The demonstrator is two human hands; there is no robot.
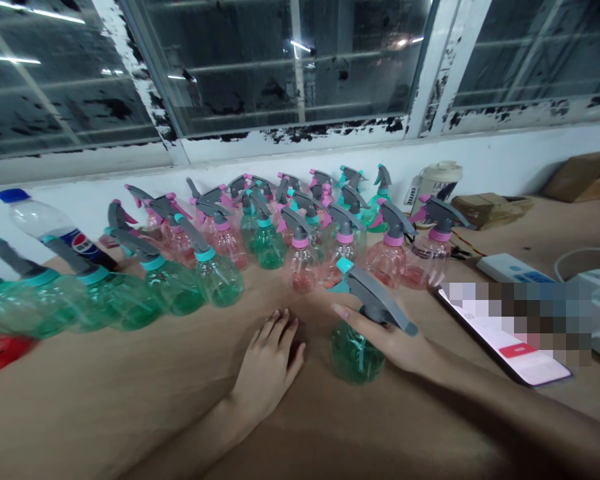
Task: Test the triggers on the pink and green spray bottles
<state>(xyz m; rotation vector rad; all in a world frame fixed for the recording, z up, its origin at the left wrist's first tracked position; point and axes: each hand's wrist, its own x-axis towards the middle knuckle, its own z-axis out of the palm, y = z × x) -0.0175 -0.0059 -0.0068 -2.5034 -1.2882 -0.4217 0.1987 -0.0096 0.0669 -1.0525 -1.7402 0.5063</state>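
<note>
My right hand (395, 340) is wrapped round the neck of a green spray bottle (356, 355), which stands upright in front of me. Its grey and turquoise trigger head rises above my fingers, with the nozzle pointing left. My left hand (267, 363) lies on the brown tabletop to the left of that bottle, fingers stretched out and holding nothing. Just beyond my hands stands a clear pink spray bottle (304, 267) with a pink collar. A green spray bottle (220, 280) with a turquoise collar stands farther left.
Several more green and pink spray bottles fill the back and left of the table. A cola bottle (77, 233) is behind them. At right lie a phone (500, 340), a white power strip (513, 269) and cables. A cup (443, 180) stands near the wall.
</note>
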